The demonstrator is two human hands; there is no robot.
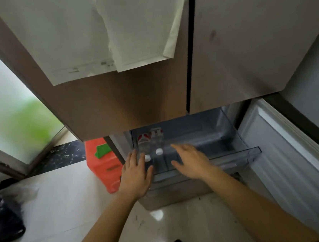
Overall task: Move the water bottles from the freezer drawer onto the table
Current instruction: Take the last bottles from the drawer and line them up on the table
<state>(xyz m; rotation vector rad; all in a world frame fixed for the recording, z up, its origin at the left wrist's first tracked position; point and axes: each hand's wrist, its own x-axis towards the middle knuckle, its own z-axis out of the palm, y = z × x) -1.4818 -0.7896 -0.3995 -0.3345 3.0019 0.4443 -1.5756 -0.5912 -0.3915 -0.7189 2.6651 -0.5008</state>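
Observation:
Two clear water bottles with white caps and red-and-white labels lie side by side in the left part of the pulled-out transparent freezer drawer [235, 143]. The left bottle [144, 146] has its cap toward me, and so does the right bottle [157, 141]. My left hand [136, 173] hovers with fingers spread at the drawer's front left corner, just beside the left bottle's cap. Over the drawer's middle, to the right of the bottles, my right hand [191, 160] is stretched out with straight fingers. Neither hand holds anything.
The fridge's upper doors [235, 41] overhang the drawer, with white papers [103, 33] stuck on the left one. The open freezer door [291, 155] stands at the right. An orange container [104, 166] sits left of the fridge. A black bag [2, 218] lies on the floor at left.

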